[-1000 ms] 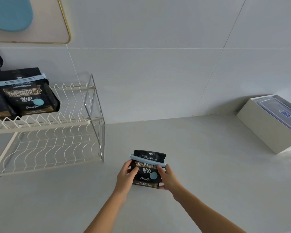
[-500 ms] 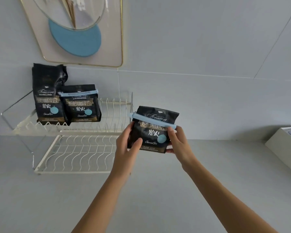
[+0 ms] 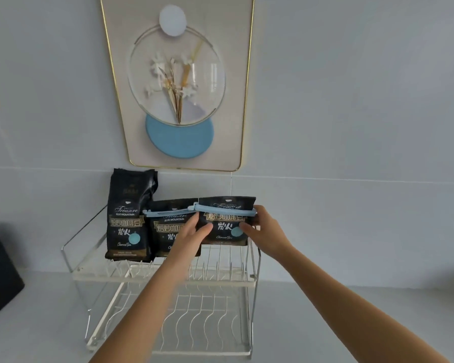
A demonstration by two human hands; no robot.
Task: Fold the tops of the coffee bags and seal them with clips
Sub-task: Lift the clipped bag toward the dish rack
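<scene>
Head view: left hand [image 3: 192, 233], right hand [image 3: 264, 229] grip clipped coffee bag [image 3: 224, 224] over rack [image 3: 152, 268].

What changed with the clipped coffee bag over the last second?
The held coffee bag went from the counter up to the upper shelf of the rack, beside the other clipped bag; whether it rests there is unclear. The left hand and right hand kept gripping its sides, its blue clip still on. The tall unclipped bag stayed put.
</scene>
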